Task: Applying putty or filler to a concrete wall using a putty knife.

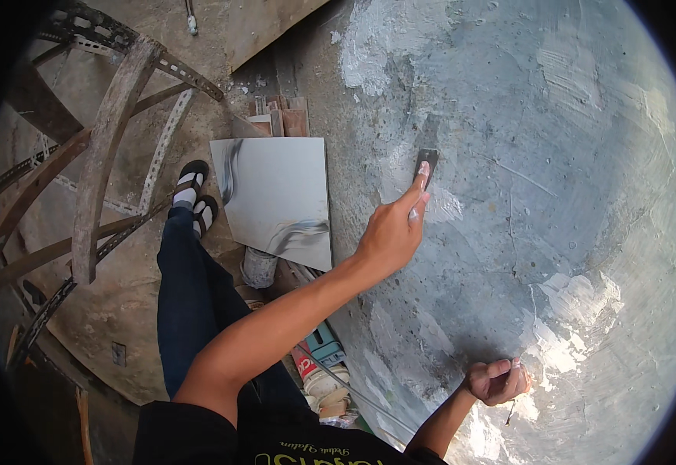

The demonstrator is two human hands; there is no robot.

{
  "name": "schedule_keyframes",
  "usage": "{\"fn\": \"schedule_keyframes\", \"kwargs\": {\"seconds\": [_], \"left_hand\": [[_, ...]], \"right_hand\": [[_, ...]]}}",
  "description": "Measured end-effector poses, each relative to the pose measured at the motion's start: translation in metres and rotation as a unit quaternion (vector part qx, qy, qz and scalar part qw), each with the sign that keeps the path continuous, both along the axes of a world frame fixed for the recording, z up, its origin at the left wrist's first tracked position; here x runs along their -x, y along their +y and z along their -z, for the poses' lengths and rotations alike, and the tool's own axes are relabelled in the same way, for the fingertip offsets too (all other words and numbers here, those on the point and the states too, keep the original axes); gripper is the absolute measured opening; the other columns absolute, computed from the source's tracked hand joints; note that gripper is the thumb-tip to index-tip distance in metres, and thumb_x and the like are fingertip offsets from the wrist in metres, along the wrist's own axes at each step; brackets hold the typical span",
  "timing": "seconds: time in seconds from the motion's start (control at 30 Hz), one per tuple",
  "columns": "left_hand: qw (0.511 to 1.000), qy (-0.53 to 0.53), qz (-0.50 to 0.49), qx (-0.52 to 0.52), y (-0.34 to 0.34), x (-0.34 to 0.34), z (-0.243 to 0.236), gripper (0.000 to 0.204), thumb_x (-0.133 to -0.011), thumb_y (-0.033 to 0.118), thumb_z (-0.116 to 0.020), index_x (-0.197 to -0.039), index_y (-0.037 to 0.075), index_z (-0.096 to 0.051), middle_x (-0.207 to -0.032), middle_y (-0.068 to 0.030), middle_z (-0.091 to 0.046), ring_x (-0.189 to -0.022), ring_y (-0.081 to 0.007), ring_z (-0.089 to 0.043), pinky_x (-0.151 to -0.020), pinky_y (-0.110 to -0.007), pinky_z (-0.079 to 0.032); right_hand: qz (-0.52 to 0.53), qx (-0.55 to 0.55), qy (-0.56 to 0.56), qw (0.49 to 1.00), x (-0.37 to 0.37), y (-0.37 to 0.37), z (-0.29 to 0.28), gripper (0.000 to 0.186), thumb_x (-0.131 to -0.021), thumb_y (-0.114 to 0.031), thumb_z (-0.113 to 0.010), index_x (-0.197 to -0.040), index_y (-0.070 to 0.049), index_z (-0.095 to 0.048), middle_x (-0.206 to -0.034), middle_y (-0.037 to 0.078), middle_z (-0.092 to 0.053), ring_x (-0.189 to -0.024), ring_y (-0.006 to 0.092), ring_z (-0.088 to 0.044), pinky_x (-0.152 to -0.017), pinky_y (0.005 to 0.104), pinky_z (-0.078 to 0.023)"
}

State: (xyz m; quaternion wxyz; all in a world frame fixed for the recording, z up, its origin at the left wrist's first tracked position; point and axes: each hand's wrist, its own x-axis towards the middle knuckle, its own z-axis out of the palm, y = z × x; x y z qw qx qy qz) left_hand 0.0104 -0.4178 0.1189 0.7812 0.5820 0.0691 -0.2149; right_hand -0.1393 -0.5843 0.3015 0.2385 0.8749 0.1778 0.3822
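Observation:
A large blue-grey wall (539,225), patched with rough white filler (578,306), fills the right of the view. My left hand (394,229) reaches across and grips a putty knife (429,154), its dark blade against the wall. White smears mark the fingers of that hand. Lower down, my right hand (499,382) is closed, its fingers curled beside a bright filler patch. Whatever it may hold is hidden by the fingers.
Beside the wall's foot lean a white tile with grey swirls (280,194) and wood offcuts (295,120). A bucket (259,267) and several containers (324,380) stand below. A wood and perforated-metal frame (86,209) occupies the left, near my sandalled feet (191,186).

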Motion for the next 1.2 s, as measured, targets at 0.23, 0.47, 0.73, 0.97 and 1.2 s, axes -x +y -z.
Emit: {"fn": "schedule_keyframes", "kwargs": {"seconds": [0.23, 0.47, 0.73, 0.97, 1.2], "left_hand": [[0.997, -0.010, -0.054, -0.050, 0.006, -0.065, 0.015, 0.050, -0.096, 0.012, -0.046, -0.145, 0.008, -0.035, -0.101, -0.0230, -0.066, -0.085, -0.0440, -0.062, -0.073, -0.045, -0.050], [1.000, 0.001, 0.020, -0.022, 0.002, -0.020, 0.014, 0.049, -0.097, 0.016, -0.047, -0.144, 0.008, -0.036, -0.075, -0.0282, -0.059, -0.065, -0.0436, -0.058, -0.061, -0.043, -0.046], [0.999, -0.011, -0.047, -0.001, -0.013, -0.011, 0.012, 0.050, -0.097, 0.016, -0.048, -0.145, 0.008, -0.034, -0.069, -0.0270, -0.057, -0.058, -0.0426, -0.055, -0.056, -0.042, -0.044], [0.996, -0.039, -0.074, -0.031, -0.002, -0.075, 0.015, 0.050, -0.097, 0.016, -0.048, -0.144, 0.008, -0.036, -0.079, -0.0279, -0.062, -0.068, -0.0435, -0.060, -0.062, -0.045, -0.047], [0.999, -0.019, 0.007, -0.034, -0.002, -0.023, 0.027, 0.048, -0.097, 0.020, -0.048, -0.143, 0.009, -0.039, -0.082, -0.0287, -0.062, -0.072, -0.0442, -0.061, -0.064, -0.048, -0.048]], "right_hand": [[-0.019, -0.020, -0.011, 1.000, -0.002, -0.001, 0.003, 0.014, -0.083, -0.004, -0.058, -0.094, 0.003, -0.063, -0.080, 0.011, -0.059, -0.069, 0.0244, -0.055, -0.077, 0.0398, -0.037], [-0.019, -0.002, 0.019, 1.000, 0.004, -0.004, 0.000, 0.012, -0.085, 0.002, -0.059, -0.095, 0.006, -0.063, -0.083, 0.015, -0.064, -0.073, 0.0269, -0.057, -0.075, 0.0399, -0.044], [-0.010, 0.008, -0.002, 1.000, 0.000, 0.000, 0.001, 0.015, -0.084, -0.002, -0.055, -0.097, 0.003, -0.060, -0.082, 0.013, -0.058, -0.069, 0.0250, -0.054, -0.072, 0.0388, -0.037], [-0.013, 0.006, -0.006, 1.000, -0.002, -0.001, 0.004, 0.016, -0.083, -0.002, -0.056, -0.098, 0.003, -0.060, -0.083, 0.013, -0.059, -0.070, 0.0251, -0.055, -0.073, 0.0394, -0.038], [0.007, 0.002, -0.004, 1.000, 0.003, -0.002, 0.000, 0.014, -0.082, -0.003, -0.057, -0.094, 0.003, -0.061, -0.080, 0.013, -0.060, -0.068, 0.0250, -0.054, -0.073, 0.0394, -0.036]]}}
